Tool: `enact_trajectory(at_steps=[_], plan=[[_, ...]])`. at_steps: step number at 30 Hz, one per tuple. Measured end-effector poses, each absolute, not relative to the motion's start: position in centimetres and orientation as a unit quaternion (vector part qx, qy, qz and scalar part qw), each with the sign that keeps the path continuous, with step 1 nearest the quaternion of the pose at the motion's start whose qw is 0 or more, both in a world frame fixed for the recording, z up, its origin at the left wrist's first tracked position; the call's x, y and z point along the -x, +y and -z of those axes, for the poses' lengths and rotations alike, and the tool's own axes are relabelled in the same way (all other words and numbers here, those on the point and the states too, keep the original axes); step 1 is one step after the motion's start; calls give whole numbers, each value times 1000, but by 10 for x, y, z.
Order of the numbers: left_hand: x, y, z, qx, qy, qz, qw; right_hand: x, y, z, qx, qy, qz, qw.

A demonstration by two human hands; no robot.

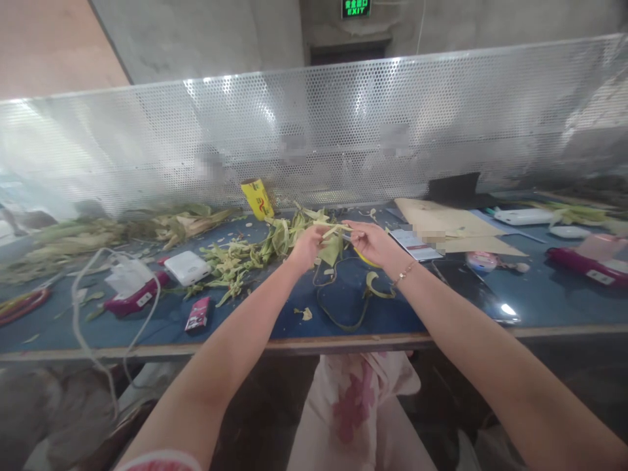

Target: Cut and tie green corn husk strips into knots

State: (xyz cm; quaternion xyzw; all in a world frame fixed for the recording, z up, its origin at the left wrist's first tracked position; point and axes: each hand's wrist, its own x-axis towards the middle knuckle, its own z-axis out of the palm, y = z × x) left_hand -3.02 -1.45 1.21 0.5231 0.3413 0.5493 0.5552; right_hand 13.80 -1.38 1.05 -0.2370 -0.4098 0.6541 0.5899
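Over the blue table, my left hand (308, 248) pinches a pale green leaf strip (333, 229). My right hand (371, 243) is close beside it, its fingertips closed at the strip's other end. A yellow handle, apparently of scissors (367, 259), shows under my right palm; its thin metal part points left, and the rest is hidden by my fingers. Just behind my hands lies a pile of green leaves (279, 237), with curled green pieces (238, 261) to the left. A long thin strip (350, 327) loops on the table below my hands.
A perforated metal screen (314, 131) stands along the table's back. Left are a yellow packet (258, 198), a white box (187, 268), a small pink box (197, 314) and a white cable (76, 294). Right are brown paper (451, 219), a dark glossy panel (471, 288) and a magenta holder (583, 267).
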Motion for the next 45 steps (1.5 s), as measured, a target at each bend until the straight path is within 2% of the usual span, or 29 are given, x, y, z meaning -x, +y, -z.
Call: enact_trajectory(at_steps=[6, 17, 22, 24, 30, 39, 42, 45], plan=[[23, -19, -1, -651, 271, -482, 520, -133, -17, -10, 229, -406, -682, 565], [28, -24, -11, -575, 302, -467, 600, -139, -21, -16, 240, -440, -665, 554], [33, -21, -11, -595, 319, -432, 597, -150, -24, -22, 253, -476, -677, 501], [33, -18, -9, -620, 332, -443, 556, -150, -24, -20, 261, -495, -667, 492], [25, -17, -6, -723, 357, -500, 315, -134, -22, -8, 291, -561, -559, 536], [16, -20, -5, -697, 419, -561, 154, -117, -30, -8, 312, -663, -342, 588], [17, -20, -5, -702, 410, -561, 159, -117, -30, -7, 306, -677, -308, 594], [18, -22, -7, -685, 389, -549, 280, -120, -27, -6, 303, -685, -311, 585]])
